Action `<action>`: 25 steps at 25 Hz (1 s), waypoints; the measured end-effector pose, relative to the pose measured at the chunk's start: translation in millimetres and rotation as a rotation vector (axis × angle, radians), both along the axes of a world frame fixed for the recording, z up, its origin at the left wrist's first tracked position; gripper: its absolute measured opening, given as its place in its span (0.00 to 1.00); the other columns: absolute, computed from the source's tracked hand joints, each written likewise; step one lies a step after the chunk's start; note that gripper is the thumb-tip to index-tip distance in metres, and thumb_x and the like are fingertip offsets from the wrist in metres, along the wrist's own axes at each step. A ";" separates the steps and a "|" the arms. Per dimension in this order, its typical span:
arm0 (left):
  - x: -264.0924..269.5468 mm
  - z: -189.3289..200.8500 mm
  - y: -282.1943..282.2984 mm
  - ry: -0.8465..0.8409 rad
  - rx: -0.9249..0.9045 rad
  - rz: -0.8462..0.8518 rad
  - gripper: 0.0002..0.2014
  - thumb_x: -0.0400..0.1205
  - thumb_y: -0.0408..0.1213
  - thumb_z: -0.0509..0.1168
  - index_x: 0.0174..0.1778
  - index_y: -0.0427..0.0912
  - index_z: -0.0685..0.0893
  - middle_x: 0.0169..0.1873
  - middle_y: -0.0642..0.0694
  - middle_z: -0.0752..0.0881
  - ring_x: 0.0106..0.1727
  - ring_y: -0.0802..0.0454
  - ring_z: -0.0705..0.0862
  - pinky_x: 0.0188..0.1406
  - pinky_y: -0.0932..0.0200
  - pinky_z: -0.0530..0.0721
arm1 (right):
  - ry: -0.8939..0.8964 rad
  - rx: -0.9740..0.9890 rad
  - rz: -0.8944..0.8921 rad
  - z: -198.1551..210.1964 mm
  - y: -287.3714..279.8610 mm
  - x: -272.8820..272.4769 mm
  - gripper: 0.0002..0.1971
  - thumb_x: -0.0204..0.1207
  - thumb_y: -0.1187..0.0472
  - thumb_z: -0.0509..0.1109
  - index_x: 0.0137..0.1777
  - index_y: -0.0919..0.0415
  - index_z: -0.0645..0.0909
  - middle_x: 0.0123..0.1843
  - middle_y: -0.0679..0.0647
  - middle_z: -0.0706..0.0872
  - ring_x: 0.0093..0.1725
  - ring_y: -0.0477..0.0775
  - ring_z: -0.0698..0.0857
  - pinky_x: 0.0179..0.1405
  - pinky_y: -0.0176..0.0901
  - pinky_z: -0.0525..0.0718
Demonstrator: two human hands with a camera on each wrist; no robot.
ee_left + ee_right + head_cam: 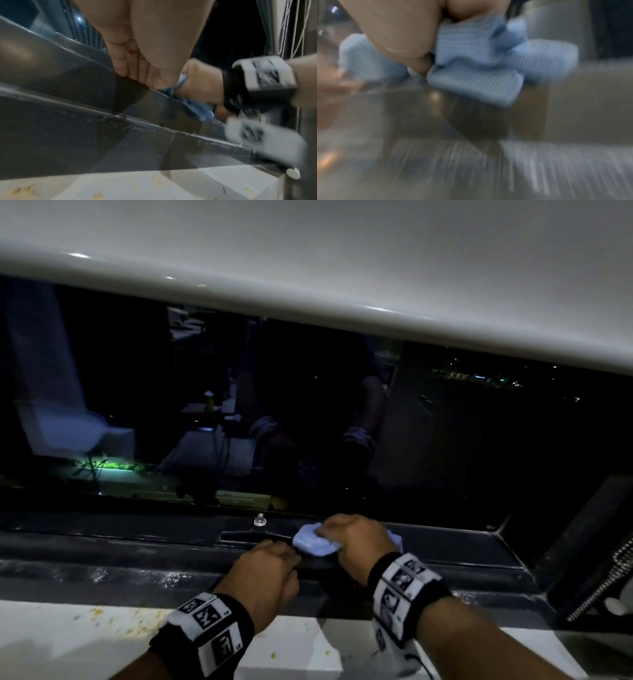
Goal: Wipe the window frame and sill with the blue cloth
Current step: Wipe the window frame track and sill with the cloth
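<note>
Nearest lies the white sill (102, 642), speckled with yellowish spots. Beyond it runs the dark window frame (102, 546), dusty along its rails. The left hand (265, 575) rests on the frame with fingers (123, 63) curled against a rail edge, its grip holding nothing. Just to its right, the right hand (356, 542) has its grip closed around the bunched blue cloth (313, 541), pressed onto the frame. Farther away stands the dark window glass (308, 412).
</note>
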State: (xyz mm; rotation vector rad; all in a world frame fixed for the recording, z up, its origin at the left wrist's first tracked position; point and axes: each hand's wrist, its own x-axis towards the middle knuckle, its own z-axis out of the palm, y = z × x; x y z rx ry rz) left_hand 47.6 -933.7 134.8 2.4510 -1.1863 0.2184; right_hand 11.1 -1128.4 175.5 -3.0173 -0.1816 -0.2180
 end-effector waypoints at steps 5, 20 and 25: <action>10.7 2.2 0.1 0.046 0.025 -0.047 0.29 0.67 0.49 0.42 0.51 0.45 0.85 0.49 0.47 0.86 0.52 0.48 0.81 0.54 0.58 0.77 | 0.061 0.032 0.101 -8.5 -5.2 -27.3 0.18 0.57 0.61 0.65 0.46 0.54 0.90 0.47 0.53 0.90 0.45 0.57 0.89 0.46 0.40 0.85; 15.4 11.3 12.4 0.271 -0.077 -0.074 0.21 0.71 0.39 0.50 0.60 0.47 0.69 0.51 0.41 0.84 0.52 0.42 0.82 0.52 0.50 0.80 | 0.027 -0.099 -0.146 -11.5 34.1 -31.9 0.24 0.61 0.59 0.65 0.59 0.46 0.84 0.56 0.52 0.84 0.49 0.64 0.82 0.46 0.53 0.81; 17.6 8.2 11.3 0.131 -0.008 -0.119 0.21 0.76 0.31 0.55 0.66 0.43 0.75 0.58 0.41 0.83 0.59 0.42 0.79 0.60 0.52 0.77 | -0.062 -0.114 -0.113 -0.4 18.0 -33.3 0.19 0.49 0.61 0.72 0.44 0.48 0.88 0.39 0.50 0.87 0.33 0.59 0.86 0.33 0.36 0.83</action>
